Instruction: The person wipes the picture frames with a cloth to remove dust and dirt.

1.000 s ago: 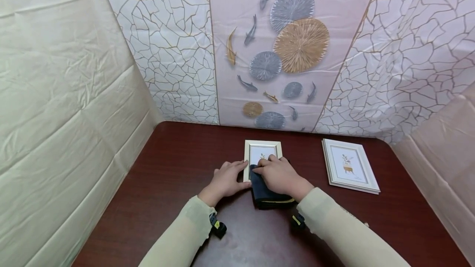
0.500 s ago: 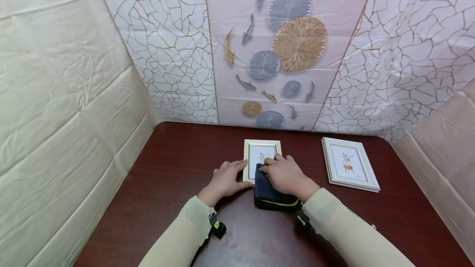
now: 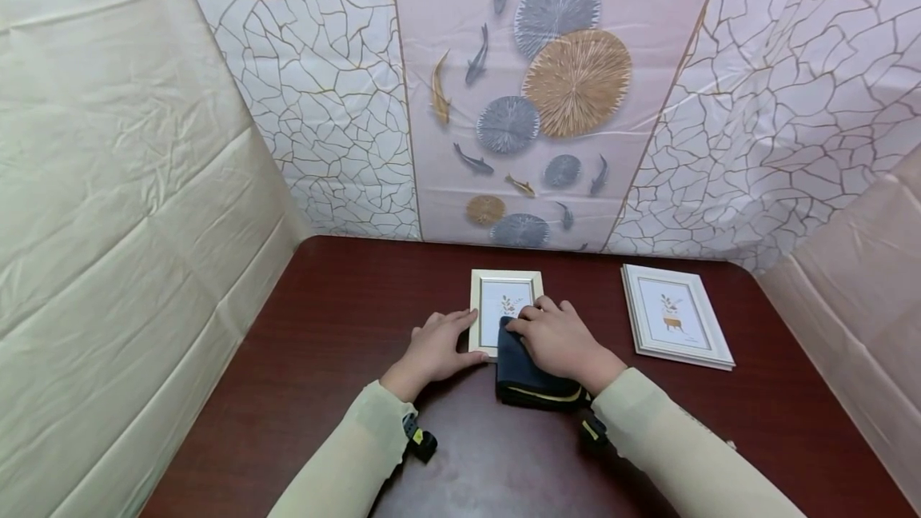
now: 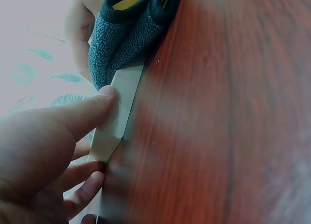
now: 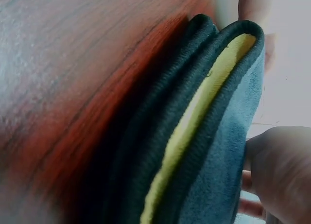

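A small picture frame point(image 3: 476, 334) with a pale border and a plant print lies flat on the dark red table. My left hand point(image 3: 436, 348) holds it at its near left corner. In the left wrist view the thumb point(image 4: 92, 107) is on the near edge, the fingertips round the corner. My right hand point(image 3: 557, 340) grips a folded dark blue towel point(image 3: 521, 370) over the frame's lower right part. Its yellow inner side point(image 5: 194, 112) shows between the folds in the right wrist view. Towel and right hand hide part of the frame.
A stack of white picture frames point(image 3: 679, 316), the top one with a similar plant print, lies at the table's right. Patterned cloth point(image 3: 345, 102) hangs behind the table point(image 3: 324, 318), with pale cloth at both sides. Each wrist wears a black strap.
My right hand has slid the towel a little to the right over the frame, uncovering more of the print. The left hand has kept its place at the corner.
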The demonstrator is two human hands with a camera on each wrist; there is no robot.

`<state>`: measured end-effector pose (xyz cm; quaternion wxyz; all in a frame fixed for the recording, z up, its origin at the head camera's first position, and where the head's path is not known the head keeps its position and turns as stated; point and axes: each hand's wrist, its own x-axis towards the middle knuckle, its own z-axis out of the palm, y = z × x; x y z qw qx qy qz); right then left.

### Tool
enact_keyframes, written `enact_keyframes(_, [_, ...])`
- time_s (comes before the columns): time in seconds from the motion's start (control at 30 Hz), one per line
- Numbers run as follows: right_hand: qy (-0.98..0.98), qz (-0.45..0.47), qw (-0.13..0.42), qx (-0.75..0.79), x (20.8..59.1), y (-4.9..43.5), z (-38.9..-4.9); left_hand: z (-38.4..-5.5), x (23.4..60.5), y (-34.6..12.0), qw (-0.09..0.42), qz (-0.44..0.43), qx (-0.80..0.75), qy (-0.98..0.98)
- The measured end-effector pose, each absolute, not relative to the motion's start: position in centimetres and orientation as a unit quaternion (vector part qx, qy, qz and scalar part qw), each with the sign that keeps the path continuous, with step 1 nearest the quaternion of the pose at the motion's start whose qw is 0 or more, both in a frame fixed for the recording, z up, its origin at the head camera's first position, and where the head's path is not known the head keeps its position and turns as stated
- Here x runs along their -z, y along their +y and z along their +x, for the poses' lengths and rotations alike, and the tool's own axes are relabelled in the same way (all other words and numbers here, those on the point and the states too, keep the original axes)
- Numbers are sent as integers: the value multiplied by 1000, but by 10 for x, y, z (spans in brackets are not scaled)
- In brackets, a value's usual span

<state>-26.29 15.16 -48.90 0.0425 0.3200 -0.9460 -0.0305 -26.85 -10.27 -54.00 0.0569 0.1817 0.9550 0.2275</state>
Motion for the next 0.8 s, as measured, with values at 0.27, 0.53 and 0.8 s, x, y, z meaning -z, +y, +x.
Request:
enact_keyframes(0.27, [-946, 317, 64, 16, 496, 152, -265, -268, 537, -104, 56, 188, -233, 952])
enact_keyframes(0.53, [-945, 316, 82, 14, 500, 154, -266, -268, 538, -103, 50, 182, -231, 955])
enact_keyframes(0.8, [-943, 321, 84, -5, 502, 157, -262, -269, 540, -103, 51, 178, -224, 957])
